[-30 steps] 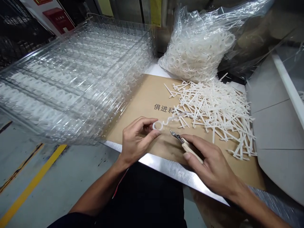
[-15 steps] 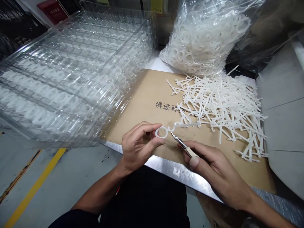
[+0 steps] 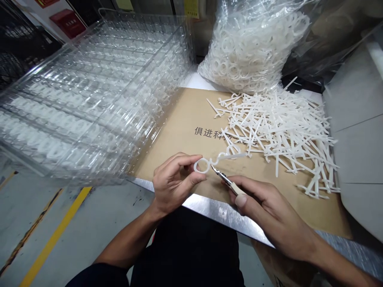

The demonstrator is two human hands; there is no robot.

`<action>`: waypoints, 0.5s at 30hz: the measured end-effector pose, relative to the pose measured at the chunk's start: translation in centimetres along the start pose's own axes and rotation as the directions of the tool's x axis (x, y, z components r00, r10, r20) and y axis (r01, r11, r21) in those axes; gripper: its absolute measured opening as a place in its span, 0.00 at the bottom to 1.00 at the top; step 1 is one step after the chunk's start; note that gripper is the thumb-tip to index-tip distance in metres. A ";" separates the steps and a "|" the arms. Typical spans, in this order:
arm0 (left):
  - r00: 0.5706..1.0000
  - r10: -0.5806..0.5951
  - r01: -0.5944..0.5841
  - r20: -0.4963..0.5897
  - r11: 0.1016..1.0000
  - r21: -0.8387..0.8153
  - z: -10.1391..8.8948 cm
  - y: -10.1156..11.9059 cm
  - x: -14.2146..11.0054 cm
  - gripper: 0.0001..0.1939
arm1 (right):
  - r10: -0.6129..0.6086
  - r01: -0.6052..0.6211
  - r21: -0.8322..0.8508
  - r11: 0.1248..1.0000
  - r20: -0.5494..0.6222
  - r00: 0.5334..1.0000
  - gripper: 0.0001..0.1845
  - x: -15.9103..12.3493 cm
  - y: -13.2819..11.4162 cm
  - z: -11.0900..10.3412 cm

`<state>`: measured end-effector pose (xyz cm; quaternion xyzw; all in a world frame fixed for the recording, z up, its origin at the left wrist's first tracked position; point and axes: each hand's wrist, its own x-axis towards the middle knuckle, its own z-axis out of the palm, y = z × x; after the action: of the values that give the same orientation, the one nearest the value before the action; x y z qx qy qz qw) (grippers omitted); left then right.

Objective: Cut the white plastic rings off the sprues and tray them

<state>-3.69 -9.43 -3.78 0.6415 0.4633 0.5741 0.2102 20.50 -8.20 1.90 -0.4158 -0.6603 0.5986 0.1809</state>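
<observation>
1. Left hand (image 3: 175,181): thumb and forefinger pressed together, pinching a white plastic ring piece (image 3: 201,165) at the ring. Other fingers curled. Piece held just above the near part of the cardboard sheet (image 3: 176,161), its stem pointing right.
2. Right hand (image 3: 269,215): closed around the cream handles of small snips (image 3: 227,180), thumb on the near side. Metal tips just beside the ring's neck; cannot tell if touching. Blades look nearly shut, too small to be sure.
3. Cardboard sheet lies on a steel table (image 3: 221,209), dark printed characters at its middle.
4. Right on the sheet: loose pile of white plastic strips (image 3: 278,131).
5. Far: clear bag of white rings (image 3: 251,48).
6. Left: stacked clear trays (image 3: 89,99) holding white pieces, beside the sheet.
7. Near left: grey floor (image 3: 56,235), yellow line.
</observation>
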 end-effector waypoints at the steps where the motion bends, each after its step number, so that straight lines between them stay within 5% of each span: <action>1: 1.000 -0.001 0.001 0.002 1.000 -0.007 0.0 0.0 0.0 0.18 | 0.005 -0.005 0.004 1.000 0.003 1.000 0.19 0.0 0.0 0.0; 15: 0.999 0.047 -0.047 0.019 0.998 0.044 0.3 0.7 0.7 0.16 | -0.009 0.009 0.045 0.999 -0.002 1.000 0.16 0.0 0.0 0.2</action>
<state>-3.28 -9.10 -2.91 0.6619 0.4588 0.5627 0.1865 20.32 -8.34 1.85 -0.4089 -0.6485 0.6122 0.1936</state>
